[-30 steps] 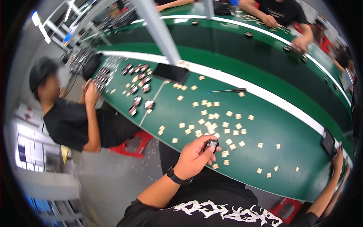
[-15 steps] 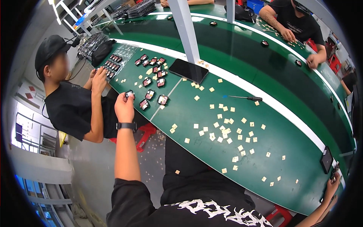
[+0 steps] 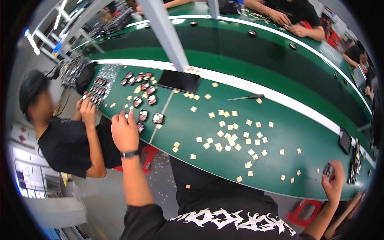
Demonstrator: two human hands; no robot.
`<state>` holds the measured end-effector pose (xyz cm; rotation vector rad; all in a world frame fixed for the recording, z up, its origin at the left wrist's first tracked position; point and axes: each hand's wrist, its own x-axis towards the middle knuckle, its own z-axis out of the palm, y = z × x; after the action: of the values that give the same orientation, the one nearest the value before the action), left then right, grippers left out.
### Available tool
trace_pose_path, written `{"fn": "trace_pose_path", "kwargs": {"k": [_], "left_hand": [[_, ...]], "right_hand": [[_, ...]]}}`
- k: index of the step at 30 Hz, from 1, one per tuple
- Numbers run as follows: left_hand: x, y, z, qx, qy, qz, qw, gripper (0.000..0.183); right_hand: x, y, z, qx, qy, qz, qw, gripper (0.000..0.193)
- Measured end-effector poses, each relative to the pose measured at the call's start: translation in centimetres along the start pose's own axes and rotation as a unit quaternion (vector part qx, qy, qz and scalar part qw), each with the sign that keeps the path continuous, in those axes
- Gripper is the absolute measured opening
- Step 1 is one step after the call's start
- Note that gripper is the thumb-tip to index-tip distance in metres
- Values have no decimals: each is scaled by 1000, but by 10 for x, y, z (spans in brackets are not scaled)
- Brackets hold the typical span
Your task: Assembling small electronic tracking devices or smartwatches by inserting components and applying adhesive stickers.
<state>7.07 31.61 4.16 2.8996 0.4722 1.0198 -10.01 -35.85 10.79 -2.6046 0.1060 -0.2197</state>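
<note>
My left hand is over the left part of the green table, thumb and fingers closed around a small black housing that they mostly hide. Close beside it lie several similar black housings with pinkish and white insides, among them one just past the fingers and another to the right. At the table's right end my right hand grips another small black housing between thumb and fingers. Between the hands, many small cream square pieces are scattered about.
A screwdriver and a black phone-like slab lie toward the far edge. A dark box and a row of black housings are at the right. A grey post rises beyond the slab. A co-worker sits left.
My right hand has come leftward from the row of black housings at the right end, now with one in its grip. The whole view has shifted; my left hand stays by the left group.
</note>
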Motion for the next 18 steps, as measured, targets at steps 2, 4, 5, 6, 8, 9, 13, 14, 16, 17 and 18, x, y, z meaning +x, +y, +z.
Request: {"fn": "trace_pose_path", "kwargs": {"k": [2, 4, 5, 6, 8, 9, 13, 14, 16, 17, 18], "left_hand": [[-27, 69, -27, -169, 0, 96, 981, 33], [-84, 126, -39, -408, -145, 34, 901, 34], [-108, 154, -48, -541, -266, -4, 798, 37], [-125, 181, -56, -653, -377, -44, 655, 41], [-143, 213, -65, -738, -505, -99, 436, 50], [-146, 219, -63, -742, -507, -103, 425, 50], [-144, 228, -49, -686, -632, -66, 353, 54], [-144, 230, -51, -686, -638, -67, 344, 53], [-144, 231, -50, -678, -649, -76, 337, 53], [-146, 232, -51, -673, -654, -84, 335, 54], [-151, 236, -53, -668, -661, -85, 330, 54]], "right_hand": [[10, -30, 20, -3, 17, -137, 990, 52], [26, -63, 34, 3, -64, -170, 983, 51], [38, -78, 53, 43, -83, -222, 971, 52], [49, -93, 72, 76, -102, -269, 955, 53], [61, -131, 99, 73, -179, -306, 932, 53], [63, -149, 109, 78, -193, -318, 925, 52], [58, -150, 127, 88, -165, -313, 931, 50], [57, -142, 128, 88, -166, -304, 934, 50], [51, -130, 131, 159, -133, -281, 937, 49], [48, -129, 130, 160, -140, -277, 937, 47], [45, -128, 131, 162, -140, -268, 939, 47]]}}
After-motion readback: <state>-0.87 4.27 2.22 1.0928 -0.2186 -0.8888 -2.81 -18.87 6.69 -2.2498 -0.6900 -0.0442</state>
